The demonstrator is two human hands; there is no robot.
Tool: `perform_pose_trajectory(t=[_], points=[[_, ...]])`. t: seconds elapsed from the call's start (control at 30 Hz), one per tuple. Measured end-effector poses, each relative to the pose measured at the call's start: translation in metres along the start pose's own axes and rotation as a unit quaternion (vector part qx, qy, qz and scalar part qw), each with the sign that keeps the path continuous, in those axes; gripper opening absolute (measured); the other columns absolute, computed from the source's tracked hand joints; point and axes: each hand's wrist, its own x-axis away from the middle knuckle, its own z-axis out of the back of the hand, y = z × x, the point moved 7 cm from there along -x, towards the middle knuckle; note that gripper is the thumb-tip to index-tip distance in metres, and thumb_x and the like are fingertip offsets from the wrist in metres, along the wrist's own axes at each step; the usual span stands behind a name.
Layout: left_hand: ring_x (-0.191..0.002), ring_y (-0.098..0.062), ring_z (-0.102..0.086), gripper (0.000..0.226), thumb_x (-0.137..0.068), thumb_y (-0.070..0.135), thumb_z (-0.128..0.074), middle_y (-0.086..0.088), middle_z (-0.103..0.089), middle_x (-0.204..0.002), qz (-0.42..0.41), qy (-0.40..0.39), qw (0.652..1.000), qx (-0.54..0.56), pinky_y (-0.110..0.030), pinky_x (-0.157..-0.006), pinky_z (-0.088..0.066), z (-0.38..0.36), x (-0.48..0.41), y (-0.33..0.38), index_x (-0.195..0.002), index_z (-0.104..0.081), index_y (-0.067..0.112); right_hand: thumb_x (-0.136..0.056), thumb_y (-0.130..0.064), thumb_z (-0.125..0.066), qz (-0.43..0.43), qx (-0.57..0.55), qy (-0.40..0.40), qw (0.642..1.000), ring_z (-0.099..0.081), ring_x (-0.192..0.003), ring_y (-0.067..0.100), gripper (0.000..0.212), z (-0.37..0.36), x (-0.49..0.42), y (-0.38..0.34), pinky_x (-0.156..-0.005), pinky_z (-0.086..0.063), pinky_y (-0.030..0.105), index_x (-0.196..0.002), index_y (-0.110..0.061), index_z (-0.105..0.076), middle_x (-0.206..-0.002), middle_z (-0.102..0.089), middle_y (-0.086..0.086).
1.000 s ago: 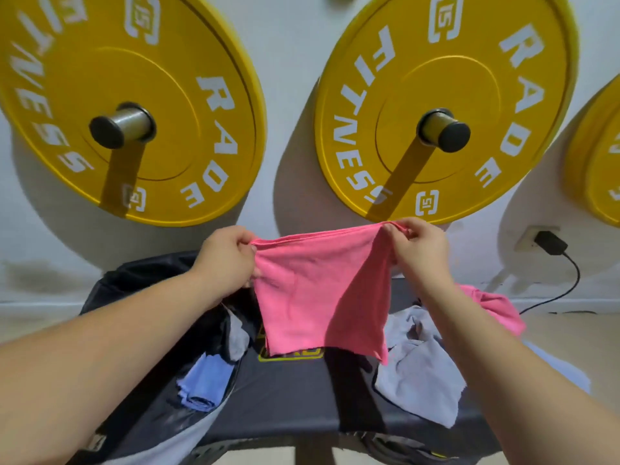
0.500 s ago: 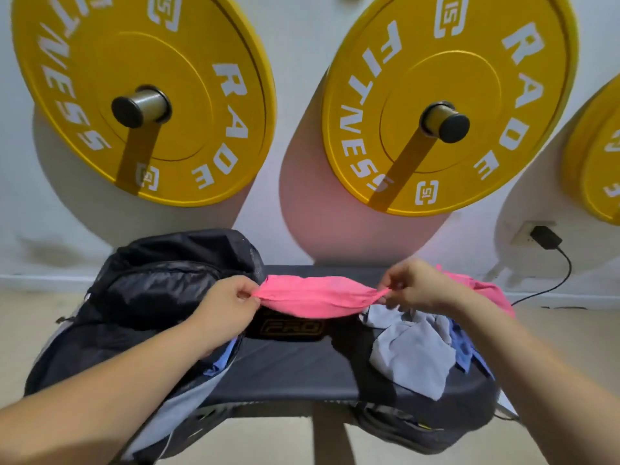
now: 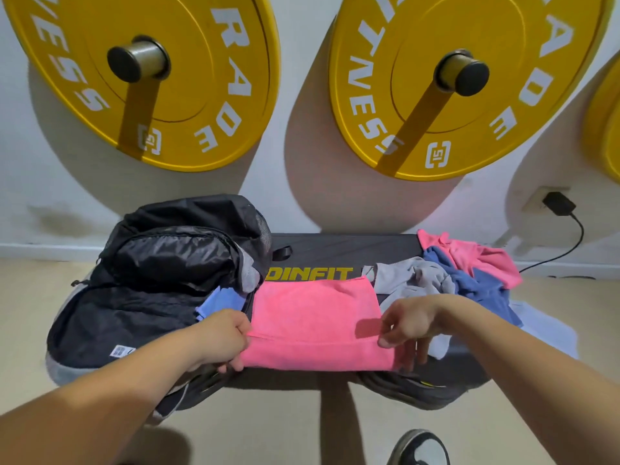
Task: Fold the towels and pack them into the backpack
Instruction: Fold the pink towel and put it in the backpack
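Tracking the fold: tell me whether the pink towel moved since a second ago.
Yes. The pink towel came down from the right yellow plate onto the bench, flat below its lettering.

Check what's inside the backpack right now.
A light blue towel sticks out of the backpack at its opening. Anything deeper inside is covered by the bag's black fabric and cannot be seen.

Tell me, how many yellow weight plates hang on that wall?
3: the left plate upper left, the middle plate right of centre, and a third plate cut off at the right edge. More may be out of frame.
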Motion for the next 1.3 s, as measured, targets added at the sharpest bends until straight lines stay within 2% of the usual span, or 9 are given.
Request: perform_pose_trajectory(t=[0.13, 0.27, 0.47, 0.57, 0.7, 0.83, 0.97, 1.1, 1.3], points=[[-0.058, -0.021, -0.059, 0.017, -0.083, 0.004, -0.049, -0.007, -0.068, -0.067, -0.082, 0.148, 0.985, -0.036, -0.034, -0.056, -0.053, 0.028, -0.013, 0.022, -0.080, -0.064, 0.011, -0.097, -0.029, -0.063, 0.045, -0.008, 0.170, 0.984, -0.074, -0.068, 0.023, 0.016, 0.031, -0.007, -0.005, -0.048, -0.045, 0.025, -0.092, -0.013, -0.062, -0.075, -0.073, 0.007], [-0.080, -0.030, -0.060, 0.006, -0.079, 0.016, -0.051, -0.003, -0.063, -0.080, -0.156, 0.231, 0.934, -0.223, -0.039, -0.063, -0.050, 0.040, -0.013, 0.062, -0.078, -0.056, 0.012, -0.094, -0.029, -0.070, 0.068, -0.041, 0.320, 0.944, -0.061, -0.050, 0.017, 0.024, 0.062, -0.013, -0.012, -0.039, -0.039, 0.021, -0.081, -0.011, -0.062, -0.065, -0.065, 0.006], [-0.109, -0.026, -0.047, 0.022, -0.088, 0.027, -0.053, -0.003, -0.053, -0.110, -0.187, 0.255, 0.756, -0.574, -0.037, -0.081, -0.041, 0.025, -0.028, 0.123, -0.104, -0.066, 0.021, -0.090, -0.029, -0.072, 0.036, 0.011, 0.405, 0.914, -0.068, -0.069, 0.021, 0.021, 0.086, -0.039, -0.020, -0.067, -0.053, 0.030, -0.085, -0.009, -0.074, -0.077, -0.073, 0.007], [-0.105, -0.027, -0.044, 0.020, -0.087, 0.022, -0.053, -0.004, -0.051, -0.110, -0.161, 0.231, 0.718, -0.637, -0.039, -0.082, -0.038, 0.017, -0.046, 0.132, -0.103, -0.066, 0.023, -0.087, -0.031, -0.074, 0.039, 0.005, 0.432, 0.901, -0.068, -0.083, 0.024, 0.020, 0.094, -0.052, -0.021, -0.074, -0.053, 0.032, -0.086, -0.011, -0.074, -0.084, -0.074, 0.006], [-0.107, -0.027, -0.048, 0.028, -0.084, 0.021, -0.060, -0.004, -0.056, -0.113, -0.116, 0.231, 0.725, -0.639, -0.038, -0.085, -0.039, 0.019, -0.060, 0.131, -0.111, -0.062, 0.024, -0.087, -0.037, -0.072, 0.023, -0.011, 0.457, 0.889, -0.066, -0.082, 0.021, 0.016, 0.101, -0.068, -0.017, -0.078, -0.057, 0.035, -0.080, -0.024, -0.068, -0.084, -0.070, -0.003], [-0.106, -0.027, -0.051, 0.031, -0.084, 0.013, -0.060, -0.004, -0.056, -0.112, -0.193, 0.230, 0.737, -0.605, -0.036, -0.075, -0.036, 0.008, -0.061, 0.124, -0.114, -0.056, 0.019, -0.088, -0.036, -0.066, -0.011, -0.006, 0.472, 0.881, -0.067, -0.085, 0.026, 0.015, 0.104, -0.075, -0.006, -0.077, -0.057, 0.037, -0.078, -0.026, -0.063, -0.084, -0.069, -0.001], [-0.107, -0.026, -0.054, 0.016, -0.094, 0.021, -0.050, -0.003, -0.054, -0.109, -0.272, 0.133, 0.811, -0.500, -0.039, -0.075, -0.047, -0.016, -0.054, 0.092, -0.106, -0.060, 0.017, -0.089, -0.039, -0.061, -0.030, 0.034, 0.491, 0.870, -0.065, -0.097, 0.034, 0.022, 0.101, -0.066, -0.006, -0.077, -0.050, 0.038, -0.106, -0.024, -0.063, -0.110, -0.061, 0.005], [-0.105, -0.026, -0.053, 0.029, -0.093, 0.042, -0.051, -0.002, -0.051, -0.109, -0.244, 0.056, 0.869, -0.426, -0.043, -0.084, -0.051, -0.036, -0.042, 0.053, -0.107, -0.057, 0.018, -0.089, -0.031, -0.060, 0.043, 0.090, 0.489, 0.867, -0.062, -0.097, 0.027, 0.014, 0.088, -0.056, -0.035, -0.079, -0.050, 0.037, -0.100, -0.023, -0.065, -0.106, -0.058, 0.001], [-0.106, -0.026, -0.050, 0.033, -0.081, -0.004, -0.056, -0.004, -0.047, -0.115, -0.231, 0.086, 0.840, -0.484, -0.039, -0.066, -0.040, -0.043, -0.033, 0.046, -0.108, -0.054, 0.015, -0.099, -0.035, -0.044, 0.070, 0.195, 0.370, 0.906, -0.056, -0.119, 0.026, 0.033, 0.045, -0.078, -0.036, -0.096, -0.050, 0.042, -0.126, -0.022, -0.059, -0.124, -0.057, 0.003]])
